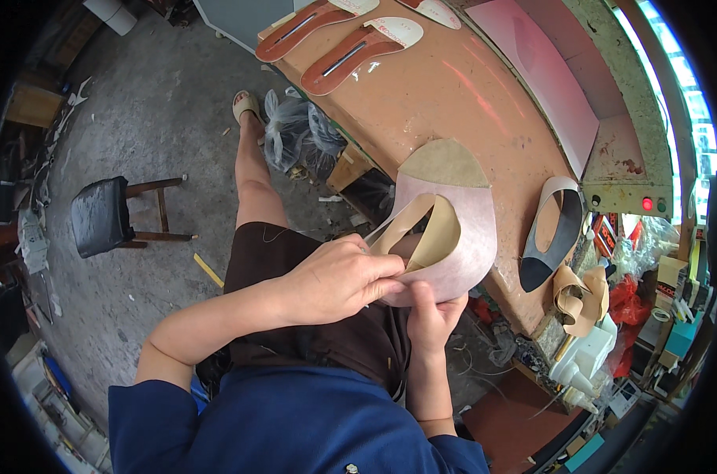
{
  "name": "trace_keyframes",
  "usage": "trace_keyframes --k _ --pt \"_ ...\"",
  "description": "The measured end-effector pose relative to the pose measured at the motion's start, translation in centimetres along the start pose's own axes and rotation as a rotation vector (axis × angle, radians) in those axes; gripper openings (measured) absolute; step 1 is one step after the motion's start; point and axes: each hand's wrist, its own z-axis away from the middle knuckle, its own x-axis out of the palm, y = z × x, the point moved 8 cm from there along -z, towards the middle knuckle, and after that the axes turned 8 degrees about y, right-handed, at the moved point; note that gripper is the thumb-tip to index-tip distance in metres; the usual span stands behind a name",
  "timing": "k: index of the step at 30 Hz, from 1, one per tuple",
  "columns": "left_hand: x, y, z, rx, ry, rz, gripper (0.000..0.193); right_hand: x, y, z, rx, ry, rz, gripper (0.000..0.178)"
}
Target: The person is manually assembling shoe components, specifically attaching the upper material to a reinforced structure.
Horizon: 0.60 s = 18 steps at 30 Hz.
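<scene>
Blue shirt (311,423); left hand (339,276), right hand (435,317) pinching pink upper (473,225); stool (100,215); red bag (628,300), probably

A black-seated wooden stool (102,213) stands on the grey floor (169,103).

Brightest light from window (696,103) at far right, panes blown to bluish white. Reddish-pink glare streaks across tabletop (429,103); small red lamp (647,204) glowing. Floor (177,118) dull grey, left margin murky. Left hand (343,272) and right hand (434,317) evenly lit, fairly crisp. Fisheye bows straight edges; corners black, rim detail soft.
</scene>
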Motion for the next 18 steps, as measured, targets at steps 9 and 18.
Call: trace_keyframes --k 9,18 --pt "0.15 0.13 0.02 0.056 -0.049 -0.079 0.018 -1.32 0.16 -0.58 0.046 0.046 -0.061 0.037" --pt "0.6 0.1 -0.22 0.075 -0.182 -0.026 0.019 -1.5 -0.14 -0.38 -0.023 0.061 0.065 0.034"
